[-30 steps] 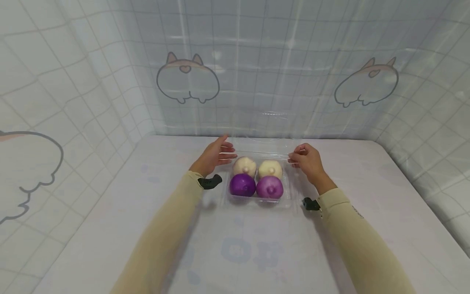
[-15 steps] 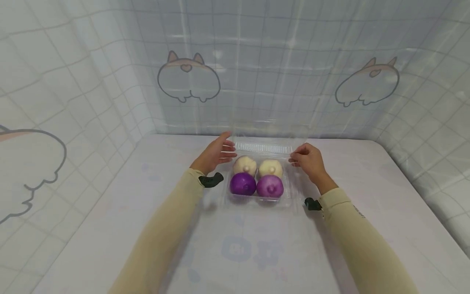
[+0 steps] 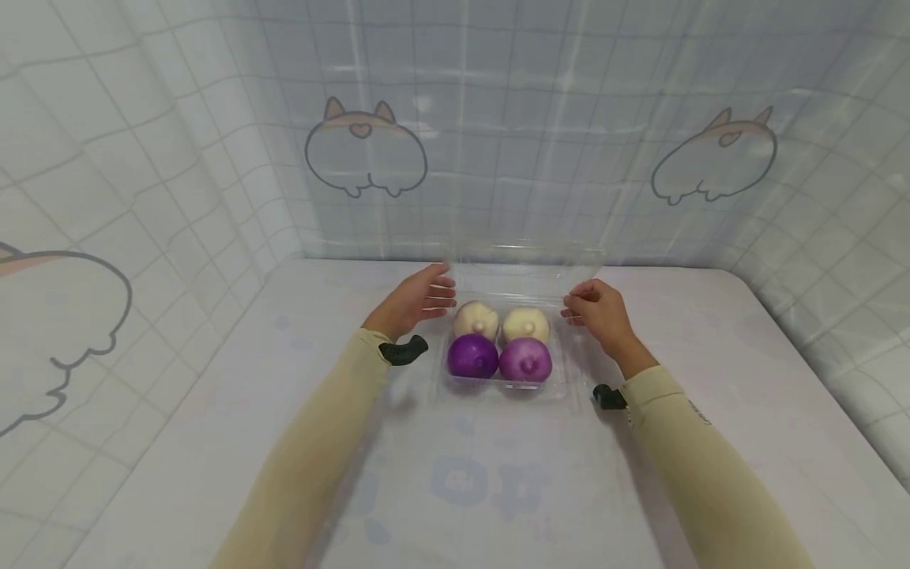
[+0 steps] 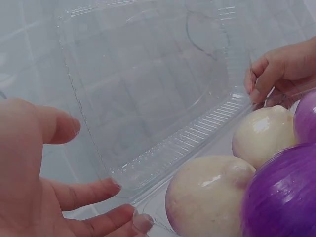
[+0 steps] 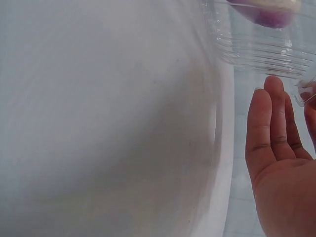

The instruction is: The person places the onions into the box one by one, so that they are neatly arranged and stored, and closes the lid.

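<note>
A clear plastic clamshell box (image 3: 562,387) holds two purple onions (image 3: 472,357) in front and two pale, whitish onions (image 3: 526,325) behind. Its transparent lid (image 4: 143,89) stands raised at the back edge. My left hand (image 3: 415,300) is at the back left corner, fingers spread and nearly straight, the lower fingertips right at the plastic by the hinge. At the back right corner, my right hand (image 3: 597,312) pinches the plastic edge between thumb and forefinger. In the right wrist view its other fingers (image 5: 259,118) extend straight beside the ribbed side of the box.
The box rests on a pale printed tablecloth (image 3: 455,506). A curtain with a grid pattern and cartoon animals (image 3: 366,154) hangs right behind the lid, and similar sheets close off the left and right sides.
The lid's upper edge has come lower in the head view, so the lid stands at a different tilt. Both hands stay almost in place; the onions keep their positions.
</note>
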Available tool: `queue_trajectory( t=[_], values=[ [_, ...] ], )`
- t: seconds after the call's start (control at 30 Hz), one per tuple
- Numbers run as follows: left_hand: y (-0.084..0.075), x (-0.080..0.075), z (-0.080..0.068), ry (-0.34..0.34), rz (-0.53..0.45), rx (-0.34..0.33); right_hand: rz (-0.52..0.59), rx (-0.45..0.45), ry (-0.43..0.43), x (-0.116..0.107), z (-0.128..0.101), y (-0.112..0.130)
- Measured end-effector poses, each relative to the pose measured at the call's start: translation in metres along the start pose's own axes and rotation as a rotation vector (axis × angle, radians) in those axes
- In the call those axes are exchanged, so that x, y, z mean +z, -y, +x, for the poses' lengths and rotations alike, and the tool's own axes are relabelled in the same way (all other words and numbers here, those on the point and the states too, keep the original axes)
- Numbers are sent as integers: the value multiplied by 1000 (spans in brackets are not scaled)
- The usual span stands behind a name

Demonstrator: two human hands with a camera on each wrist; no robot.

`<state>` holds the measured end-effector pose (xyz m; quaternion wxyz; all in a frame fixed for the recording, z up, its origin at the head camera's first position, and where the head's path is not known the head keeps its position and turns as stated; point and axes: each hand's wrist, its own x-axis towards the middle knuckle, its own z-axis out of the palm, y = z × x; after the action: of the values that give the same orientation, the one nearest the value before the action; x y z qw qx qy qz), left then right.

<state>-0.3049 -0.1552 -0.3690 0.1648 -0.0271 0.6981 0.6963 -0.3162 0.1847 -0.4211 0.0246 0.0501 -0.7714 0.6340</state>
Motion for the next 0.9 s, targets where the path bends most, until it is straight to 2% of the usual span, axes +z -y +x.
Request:
queue_trajectory(
  t=[0.3, 0.43, 0.6, 0.9],
  values=[
    [3, 0, -1, -29, -115, 17, -78, 12, 18, -1, -6, 1],
    [6, 1, -1, -20, -105, 38, -92, 42, 11, -4, -11, 2],
    [9, 1, -3, -12, -68, 62, -59, 63, -20, -9, -19, 6],
    [19, -3, -4, 15, -107, 48, 37, 156, -51, -13, -32, 9]
  ],
)
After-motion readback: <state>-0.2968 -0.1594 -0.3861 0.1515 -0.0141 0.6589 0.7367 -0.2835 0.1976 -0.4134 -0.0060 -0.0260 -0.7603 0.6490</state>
